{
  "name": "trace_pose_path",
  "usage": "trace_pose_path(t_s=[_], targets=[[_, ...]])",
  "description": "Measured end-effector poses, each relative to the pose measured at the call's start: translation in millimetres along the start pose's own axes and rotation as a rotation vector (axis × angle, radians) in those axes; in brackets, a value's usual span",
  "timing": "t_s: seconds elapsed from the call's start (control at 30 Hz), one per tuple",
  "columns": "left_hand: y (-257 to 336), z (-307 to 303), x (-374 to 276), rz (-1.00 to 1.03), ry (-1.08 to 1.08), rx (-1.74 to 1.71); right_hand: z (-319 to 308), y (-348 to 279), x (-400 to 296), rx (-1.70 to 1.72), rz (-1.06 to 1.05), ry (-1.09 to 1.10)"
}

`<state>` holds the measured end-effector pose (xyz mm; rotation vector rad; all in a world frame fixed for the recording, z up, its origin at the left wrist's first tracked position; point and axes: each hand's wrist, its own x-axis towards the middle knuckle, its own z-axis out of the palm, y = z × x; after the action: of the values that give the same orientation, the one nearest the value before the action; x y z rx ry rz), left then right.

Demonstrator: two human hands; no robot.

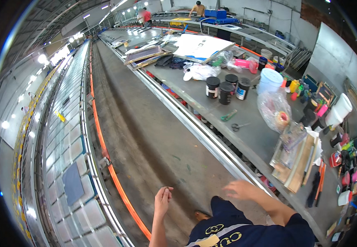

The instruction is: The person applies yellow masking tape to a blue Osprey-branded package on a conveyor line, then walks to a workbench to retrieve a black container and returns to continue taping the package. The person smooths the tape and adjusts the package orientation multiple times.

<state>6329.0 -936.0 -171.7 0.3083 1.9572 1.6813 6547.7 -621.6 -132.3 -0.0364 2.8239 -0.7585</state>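
Observation:
My left hand [163,200] hangs over the concrete aisle floor [153,132], fingers bent together, with no object visible in it. My right hand [239,189] is slightly blurred beside the aluminium rail [207,137] of the right-hand table; it appears to hold nothing, its fingers loosely extended. To my left runs a long printing table with rows of pale platens [89,213]. A dark blue-grey fabric piece [72,184] lies across some of them. On the right-hand grey tabletop [204,108] are scissors [239,126] and a green-handled tool [229,115].
Several black jars [226,93], a pale blue bucket [270,81] and a plastic bag with tape rolls [275,111] stand on the right-hand table. Wooden-framed screens [143,55] lie farther along. An orange hose or cable [116,176] edges the left table. Two people [147,16] work far off.

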Motion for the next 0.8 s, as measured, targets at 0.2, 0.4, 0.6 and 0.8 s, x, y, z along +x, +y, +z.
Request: trace_pose_path(t_s=[0.2,0.4,0.6,0.8], targets=[[-2.9,-149.4,244.9,0.005,0.119,0.029,45.5,32.7,157.9,0.130,0.212,-0.288],[-190.4,-314.0,339.1,-0.313,0.419,0.732,8.3,74.6,485.0,-0.063,-0.075,-0.169],[-235.5,-330.1,336.2,-0.834,0.323,0.366,-198.4,-47.4,824.9,0.222,-0.538,0.319],[-207.5,-390.8,528.5,-1.014,0.426,-0.006,-219.9,-81.4,1079.3,0.079,-0.797,0.193]])
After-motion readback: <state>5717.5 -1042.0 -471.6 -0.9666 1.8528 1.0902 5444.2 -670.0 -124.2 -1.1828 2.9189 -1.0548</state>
